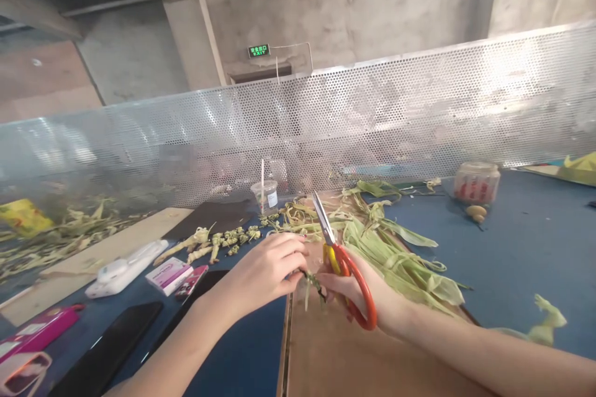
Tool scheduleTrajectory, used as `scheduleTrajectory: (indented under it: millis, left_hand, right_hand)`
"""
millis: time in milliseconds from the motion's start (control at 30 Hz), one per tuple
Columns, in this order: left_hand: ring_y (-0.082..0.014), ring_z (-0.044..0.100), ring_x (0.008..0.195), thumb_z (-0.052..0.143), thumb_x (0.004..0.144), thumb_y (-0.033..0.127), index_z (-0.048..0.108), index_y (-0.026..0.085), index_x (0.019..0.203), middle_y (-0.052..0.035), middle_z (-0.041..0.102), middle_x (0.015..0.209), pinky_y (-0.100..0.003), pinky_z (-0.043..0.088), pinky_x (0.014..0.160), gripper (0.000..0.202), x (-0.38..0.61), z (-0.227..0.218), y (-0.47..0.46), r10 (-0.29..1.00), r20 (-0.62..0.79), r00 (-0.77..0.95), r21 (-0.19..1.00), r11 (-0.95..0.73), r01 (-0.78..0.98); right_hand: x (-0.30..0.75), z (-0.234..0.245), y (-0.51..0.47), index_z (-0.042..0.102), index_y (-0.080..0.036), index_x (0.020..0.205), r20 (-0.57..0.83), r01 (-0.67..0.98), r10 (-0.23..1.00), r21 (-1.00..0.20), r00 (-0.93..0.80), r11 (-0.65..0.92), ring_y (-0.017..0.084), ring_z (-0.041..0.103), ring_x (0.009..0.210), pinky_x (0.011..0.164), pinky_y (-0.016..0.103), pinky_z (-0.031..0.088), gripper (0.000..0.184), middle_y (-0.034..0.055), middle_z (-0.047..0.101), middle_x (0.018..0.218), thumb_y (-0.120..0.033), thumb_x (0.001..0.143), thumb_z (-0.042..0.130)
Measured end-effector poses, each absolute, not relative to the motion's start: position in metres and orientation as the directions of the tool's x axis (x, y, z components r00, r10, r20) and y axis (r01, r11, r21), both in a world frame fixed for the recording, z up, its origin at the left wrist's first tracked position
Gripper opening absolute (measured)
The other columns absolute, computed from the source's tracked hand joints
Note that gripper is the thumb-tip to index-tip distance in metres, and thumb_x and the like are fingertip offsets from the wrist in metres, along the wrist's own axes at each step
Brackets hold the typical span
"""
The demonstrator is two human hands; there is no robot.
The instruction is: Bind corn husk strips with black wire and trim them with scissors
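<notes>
Working a small knotted green piece (pixel 313 282) between both hands' fingertips, the person keeps it just above the left part of the brown board (pixel 354 360). The left hand (pixel 274 263) pinches the piece with curled fingers; the right hand (pixel 347 282) meets it with thumb and fingertips while carrying red-orange scissors (pixel 344 260), whose blades point toward the board's far end. How the fingers sit in the handles cannot be told.

The step in hand appears to be close fingerwork on the knot, not cutting. A next move calls for a steady pinch, with the blades kept clear of the left hand. Pale green husks (pixel 386 248) spread over the board's right side, and similar knotted pieces (pixel 235 237) lie left of its far end.

On the wall beyond the board, a green sign (pixel 259 51) reads "EXIT" below "安全出口". The print is too small or blurred on the white-and-purple box (pixel 169 276) left of the board, the plastic cup (pixel 265 195) past its far left corner and the red-marked jar (pixel 475 183) to its right.
</notes>
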State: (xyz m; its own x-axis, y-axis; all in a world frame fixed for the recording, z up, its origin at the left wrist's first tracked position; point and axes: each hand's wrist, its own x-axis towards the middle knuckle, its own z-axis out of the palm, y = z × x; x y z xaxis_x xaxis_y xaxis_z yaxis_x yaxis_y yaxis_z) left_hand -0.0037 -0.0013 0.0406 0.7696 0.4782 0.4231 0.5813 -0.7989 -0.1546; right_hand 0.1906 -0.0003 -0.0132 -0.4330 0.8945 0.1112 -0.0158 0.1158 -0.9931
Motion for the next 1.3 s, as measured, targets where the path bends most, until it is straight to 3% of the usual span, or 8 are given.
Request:
scheduleTrajectory:
  millis: [133,233,300,367,567,900,1133,1300]
  left_hand:
    - [-0.0196,0.043,0.118,0.047,0.082,0.014,0.056,0.025,0.106,-0.0036,0.055,0.12,-0.038,0.036,0.098,0.027,-0.011,0.037,-0.003,0.506,0.503,0.701,-0.092,-0.775,0.625]
    - [-0.0184,0.057,0.096,0.047,0.084,0.024,0.056,0.024,0.103,-0.0044,0.061,0.105,-0.033,0.045,0.083,0.022,-0.014,0.035,-0.009,0.679,0.589,0.438,0.171,-0.635,0.753]
    - [-0.0154,0.059,0.07,0.043,0.085,0.031,0.058,0.021,0.083,-0.0009,0.064,0.077,-0.027,0.047,0.065,0.018,-0.011,0.031,-0.014,0.823,0.499,0.273,0.415,-0.503,0.758]
    - [-0.0138,0.057,0.058,0.043,0.084,0.037,0.057,0.02,0.071,0.0012,0.061,0.063,-0.024,0.043,0.056,0.026,-0.003,0.026,-0.017,0.911,0.32,0.26,0.596,-0.407,0.692]
    - [-0.0128,0.053,0.055,0.049,0.079,0.043,0.061,0.017,0.078,-0.0008,0.059,0.068,-0.023,0.042,0.05,0.029,0.019,0.015,-0.021,0.948,0.043,0.316,0.927,-0.156,0.34]
    - [-0.0166,0.058,0.076,0.064,0.071,0.026,0.067,0.015,0.083,-0.0053,0.066,0.081,-0.025,0.043,0.068,0.016,0.016,0.009,-0.018,0.966,0.071,0.25,0.985,-0.108,0.136]
    - [-0.0152,0.058,0.079,0.063,0.075,0.026,0.065,0.015,0.082,-0.0047,0.063,0.083,-0.027,0.044,0.076,0.014,0.01,0.009,-0.011,0.986,0.144,0.088,0.977,-0.128,-0.169]
    - [-0.0129,0.057,0.081,0.065,0.072,0.024,0.065,0.018,0.085,-0.002,0.061,0.086,-0.023,0.045,0.072,0.014,-0.002,0.01,0.001,0.955,0.274,-0.112,0.899,-0.296,-0.324]
  right_hand:
    - [0.184,-0.014,-0.008,0.039,-0.02,0.079,0.126,-0.117,0.914,-0.989,-0.387,0.086,0.008,0.049,0.037,0.034,0.02,0.041,0.023,-0.0069,0.052,0.059,-0.032,0.074,0.057]
    - [0.182,-0.014,-0.01,0.037,-0.02,0.076,0.13,-0.148,0.939,-0.985,-0.318,0.087,0.008,0.049,0.039,0.035,0.02,0.043,0.023,-0.0075,0.05,0.059,-0.029,0.073,0.058]
    - [0.181,-0.014,-0.01,0.036,-0.02,0.076,0.154,-0.166,0.946,-0.98,-0.285,0.11,0.007,0.048,0.039,0.037,0.021,0.045,0.024,-0.0078,0.049,0.06,-0.026,0.072,0.059]
    - [0.181,-0.015,-0.009,0.037,-0.02,0.077,0.179,-0.178,0.947,-0.975,-0.267,0.134,0.007,0.049,0.04,0.038,0.022,0.046,0.024,-0.0078,0.049,0.061,-0.025,0.072,0.059]
    - [0.18,-0.022,-0.01,0.038,-0.02,0.083,0.295,-0.213,0.903,-0.948,-0.313,0.236,0.014,0.059,0.062,0.047,0.025,0.051,0.022,-0.0035,0.051,0.074,-0.024,0.076,0.058]
    - [0.184,-0.025,-0.008,0.038,-0.021,0.084,0.303,-0.133,0.898,-0.952,-0.318,0.274,0.01,0.052,0.058,0.043,0.021,0.047,0.024,-0.0038,0.048,0.074,-0.03,0.077,0.059]
    - [0.185,-0.026,-0.005,0.035,-0.023,0.082,0.146,-0.023,0.936,-0.989,-0.319,0.146,0.003,0.032,0.035,0.032,0.018,0.029,0.025,-0.0093,0.04,0.063,-0.042,0.08,0.052]
    - [0.19,-0.018,-0.004,0.038,-0.02,0.078,0.32,0.167,0.884,-0.905,-0.341,0.392,0.01,0.047,0.063,0.058,0.022,0.041,0.023,-0.0036,0.049,0.073,-0.034,0.077,0.057]
